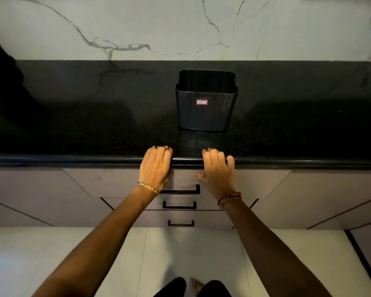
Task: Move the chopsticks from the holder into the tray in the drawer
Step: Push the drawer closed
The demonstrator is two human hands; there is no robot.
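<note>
A marble-patterned wall [180, 24] fills the far part of the view. Below it a black countertop [84, 116] runs from left to right. Beneath its near edge stand pale cabinet fronts [30, 189], with a stack of three drawers [186, 181] at centre, all closed, each with a dark handle [180, 191]; a pale tiled floor [62, 254] lies nearest. A dark square holder [206, 103] stands upright on the countertop, just right of centre, with a small red-edged label [201, 102] on its near wall; no chopsticks show above its rim, and its inside is too dark to read. Left hand [155, 168] and right hand [217, 170] rest on the counter's near edge, fingers loosely extended and draped over it, holding nothing. A gold bangle [148, 188] circles the left wrist, a red thread band [229, 199] the right.
</note>
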